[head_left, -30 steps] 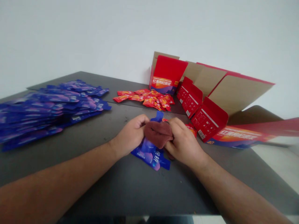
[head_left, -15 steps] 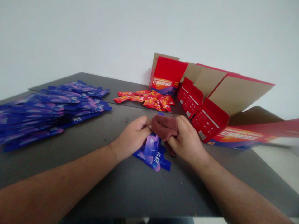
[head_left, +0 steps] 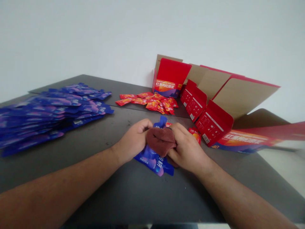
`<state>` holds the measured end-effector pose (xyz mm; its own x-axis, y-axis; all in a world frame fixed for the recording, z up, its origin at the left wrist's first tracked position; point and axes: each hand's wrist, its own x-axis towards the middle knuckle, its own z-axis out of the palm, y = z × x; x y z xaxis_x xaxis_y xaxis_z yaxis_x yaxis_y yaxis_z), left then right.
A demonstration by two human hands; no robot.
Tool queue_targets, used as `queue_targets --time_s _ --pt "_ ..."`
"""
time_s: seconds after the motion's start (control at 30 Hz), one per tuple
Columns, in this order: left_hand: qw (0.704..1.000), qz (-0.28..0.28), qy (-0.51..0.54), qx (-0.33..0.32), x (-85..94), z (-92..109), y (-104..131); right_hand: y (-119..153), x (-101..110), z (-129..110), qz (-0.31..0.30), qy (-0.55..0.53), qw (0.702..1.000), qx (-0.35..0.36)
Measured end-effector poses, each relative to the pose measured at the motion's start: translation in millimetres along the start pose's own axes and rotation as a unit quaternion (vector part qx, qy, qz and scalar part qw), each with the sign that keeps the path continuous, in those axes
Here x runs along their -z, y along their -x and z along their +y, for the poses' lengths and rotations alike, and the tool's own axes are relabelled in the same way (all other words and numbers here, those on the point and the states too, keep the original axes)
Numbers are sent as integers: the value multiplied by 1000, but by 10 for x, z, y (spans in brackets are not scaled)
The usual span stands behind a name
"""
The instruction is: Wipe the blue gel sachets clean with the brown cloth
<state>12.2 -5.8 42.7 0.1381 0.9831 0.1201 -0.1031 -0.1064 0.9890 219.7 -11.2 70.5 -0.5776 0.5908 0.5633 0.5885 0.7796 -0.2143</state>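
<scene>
Brown cloth [head_left: 160, 141] clamped in R hand [head_left: 187, 145], blue sachet [head_left: 149, 152] pinched in L hand [head_left: 133, 139], lower sachet [head_left: 155, 165] on ctr. [head_left: 124, 197]

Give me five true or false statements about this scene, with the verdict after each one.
1. The right hand grips a brown cloth. True.
2. The left hand is open and flat. False: its fingers are curled.
3. Loose red packets lie in front of a red box. True.
4. The large blue pile is right of those packets. False: it is to their left.
5. The cloth partly hides blue packaging. True.
</scene>
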Motion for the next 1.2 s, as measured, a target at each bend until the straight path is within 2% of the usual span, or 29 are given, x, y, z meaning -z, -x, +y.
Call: queue_targets --time_s 0.13,0.3,0.47,0.67,0.83,1.0,1.2 --pt "1000 -7 1 18 5 -6 0 1 0 15 55 44 996 -48" --pt "1000 4 19 20 -6 12 10 6 4 23 0 0 1000 -6" --pt "1000 1 6 27 -9 25 19 2 7 36 52 44 996 -57" --pt "1000 12 25 12 -16 33 18 9 10 3 -7 -1 1000 -5" --pt "999 7 11 29 -10 27 15 7 16 30 45 40 997 -57" --pt "1000 9 8 15 5 15 7 12 6 16 -12 0 1000 -5" --pt "999 5 7 31 -11 27 19 -3 15 37 49 38 996 -63"
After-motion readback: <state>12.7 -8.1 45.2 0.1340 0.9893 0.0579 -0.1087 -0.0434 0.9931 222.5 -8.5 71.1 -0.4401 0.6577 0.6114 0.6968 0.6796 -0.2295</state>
